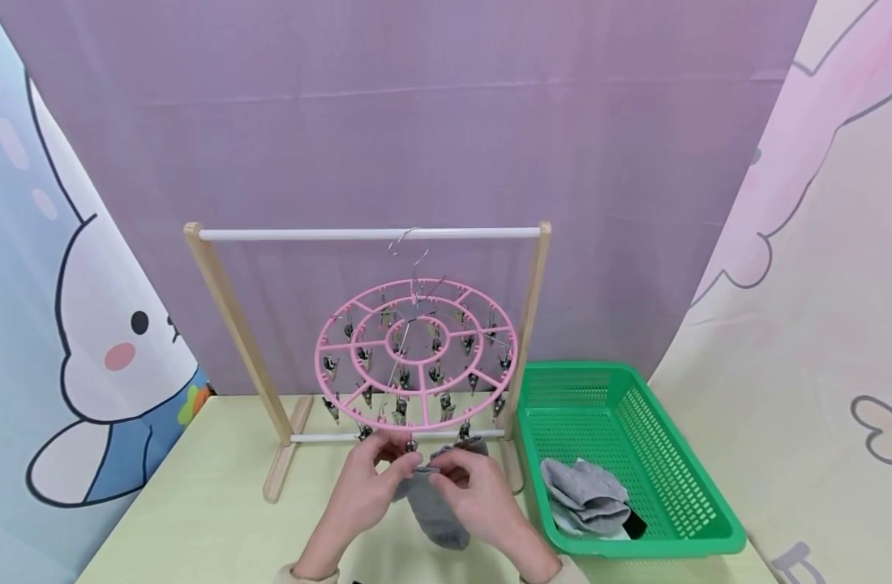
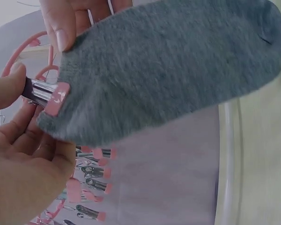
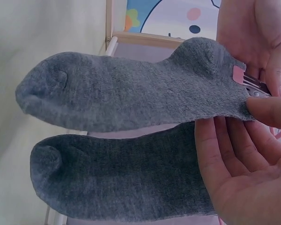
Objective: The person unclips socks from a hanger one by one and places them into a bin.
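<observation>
A grey ankle sock (image 1: 437, 511) hangs down between both hands, its cuff at the front rim of a round pink clip hanger (image 1: 426, 426). My left hand (image 1: 366, 484) pinches a metal clip (image 2: 40, 93) between thumb and fingers. The clip's pink tip overlaps the cuff edge in both wrist views. At the other side of the cuff, my right hand (image 1: 481, 493) pinches the fabric between thumb and fingers. A second, darker grey sock (image 3: 117, 176) hangs beside the first, its upper end hidden behind my right hand in the right wrist view.
The hanger hangs by a hook from the white bar (image 1: 307, 235) of a wooden-legged rack (image 1: 234, 341). Several other metal clips (image 1: 446, 405) dangle from its rings. To the right, a green basket (image 1: 690, 470) holds more grey socks (image 1: 585, 496) and something black.
</observation>
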`<act>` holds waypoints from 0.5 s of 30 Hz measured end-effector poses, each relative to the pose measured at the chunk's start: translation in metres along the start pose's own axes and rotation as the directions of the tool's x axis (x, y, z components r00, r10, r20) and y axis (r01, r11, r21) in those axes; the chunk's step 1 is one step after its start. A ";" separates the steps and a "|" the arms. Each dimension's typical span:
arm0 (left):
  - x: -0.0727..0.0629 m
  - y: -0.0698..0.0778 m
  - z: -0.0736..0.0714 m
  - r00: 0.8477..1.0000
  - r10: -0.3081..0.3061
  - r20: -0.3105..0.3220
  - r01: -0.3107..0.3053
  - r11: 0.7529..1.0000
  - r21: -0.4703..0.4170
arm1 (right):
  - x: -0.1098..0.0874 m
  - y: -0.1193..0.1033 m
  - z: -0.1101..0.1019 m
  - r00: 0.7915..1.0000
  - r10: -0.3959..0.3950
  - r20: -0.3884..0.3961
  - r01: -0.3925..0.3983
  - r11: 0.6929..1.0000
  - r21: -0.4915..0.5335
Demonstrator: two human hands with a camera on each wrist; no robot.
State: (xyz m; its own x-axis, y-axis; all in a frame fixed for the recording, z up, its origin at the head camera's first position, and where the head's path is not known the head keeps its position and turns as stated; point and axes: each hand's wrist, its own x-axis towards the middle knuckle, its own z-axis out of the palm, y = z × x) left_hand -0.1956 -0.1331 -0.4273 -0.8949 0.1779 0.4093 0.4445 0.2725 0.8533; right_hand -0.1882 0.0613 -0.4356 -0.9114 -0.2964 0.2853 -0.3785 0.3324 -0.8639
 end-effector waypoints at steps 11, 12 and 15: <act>0.001 0.002 -0.001 0.998 -0.027 -0.048 0.024 0.998 -0.060 | -0.001 0.008 0.005 1.000 -0.004 0.022 0.004 1.000 -0.002; 0.001 0.002 -0.002 0.998 -0.033 -0.057 0.030 0.998 -0.053 | -0.002 0.009 0.005 1.000 0.002 0.026 -0.002 1.000 -0.002; 0.001 0.001 -0.004 0.996 -0.037 -0.080 0.035 0.999 -0.028 | -0.006 0.013 0.003 0.999 0.027 0.036 -0.027 1.000 -0.004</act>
State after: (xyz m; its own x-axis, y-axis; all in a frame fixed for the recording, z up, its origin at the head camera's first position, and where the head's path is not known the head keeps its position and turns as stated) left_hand -0.1962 -0.1361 -0.4253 -0.9110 0.0919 0.4019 0.4118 0.2515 0.8759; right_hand -0.1872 0.0651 -0.4500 -0.9148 -0.3196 0.2470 -0.3549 0.3440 -0.8693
